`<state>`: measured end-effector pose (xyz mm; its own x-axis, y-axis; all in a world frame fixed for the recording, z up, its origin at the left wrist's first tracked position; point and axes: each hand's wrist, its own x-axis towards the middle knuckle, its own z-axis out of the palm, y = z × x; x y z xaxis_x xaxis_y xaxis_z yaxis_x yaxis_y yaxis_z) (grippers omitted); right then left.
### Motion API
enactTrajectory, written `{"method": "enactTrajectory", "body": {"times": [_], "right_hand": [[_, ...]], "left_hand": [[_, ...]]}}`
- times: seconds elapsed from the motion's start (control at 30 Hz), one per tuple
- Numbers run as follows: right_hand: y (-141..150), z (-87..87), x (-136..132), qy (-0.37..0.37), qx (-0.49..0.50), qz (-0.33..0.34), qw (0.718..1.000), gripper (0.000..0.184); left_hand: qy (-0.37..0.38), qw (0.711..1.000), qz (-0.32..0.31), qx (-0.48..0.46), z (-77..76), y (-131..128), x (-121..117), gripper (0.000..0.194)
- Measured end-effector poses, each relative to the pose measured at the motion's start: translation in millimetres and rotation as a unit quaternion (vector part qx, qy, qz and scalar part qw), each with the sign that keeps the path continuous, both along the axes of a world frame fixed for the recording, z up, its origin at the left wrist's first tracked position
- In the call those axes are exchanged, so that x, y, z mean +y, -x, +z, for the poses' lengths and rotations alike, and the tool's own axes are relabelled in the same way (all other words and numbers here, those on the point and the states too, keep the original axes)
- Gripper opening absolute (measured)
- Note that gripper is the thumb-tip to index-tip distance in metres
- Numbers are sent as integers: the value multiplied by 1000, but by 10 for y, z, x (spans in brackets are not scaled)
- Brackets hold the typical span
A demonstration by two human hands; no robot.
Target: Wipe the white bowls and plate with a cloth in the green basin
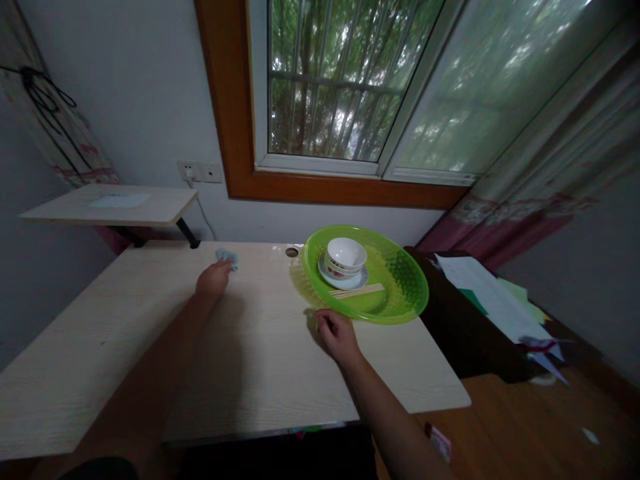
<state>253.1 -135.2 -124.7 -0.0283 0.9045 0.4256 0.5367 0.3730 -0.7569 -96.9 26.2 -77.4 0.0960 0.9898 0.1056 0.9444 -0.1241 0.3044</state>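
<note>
Stretched out toward the back of the table, my left hand (pixel 213 280) presses on a crumpled light-blue cloth (pixel 227 257); its fingertips are partly hidden in the cloth. My right hand (pixel 339 335) rests on the tabletop just in front of a green plastic basket (pixel 407 303), its fingers curled in and nothing visible in them. Inside the basket, stacked white bowls (pixel 347 254) stand on a plate (pixel 356 281). Several light chopsticks (pixel 357 291) lie beside the plate, on the side nearer me.
A raised shelf (pixel 65 207) with a paper on it stands at the table's (pixel 280 367) back left. Behind are a wall socket (pixel 189 171) and a window (pixel 340 87). To the right, papers (pixel 487 293) lie on a dark surface. A round hole (pixel 292 253) pierces the tabletop near the basket.
</note>
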Motion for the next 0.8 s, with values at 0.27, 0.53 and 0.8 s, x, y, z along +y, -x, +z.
{"method": "enactTrajectory", "body": {"times": [0.27,0.53,0.8], "right_hand": [[23,39,-6,-19,9,8,1000,19],[-34,112,-98,-44,44,27,998,25],[-36,118,-134,-69,29,14,997,29]], "left_hand": [[-48,996,64,35,-352,587,-506,44],[-65,992,-106,0,-525,-157,-924,42],[-58,916,-387,-87,-544,-1216,-710,41]]}}
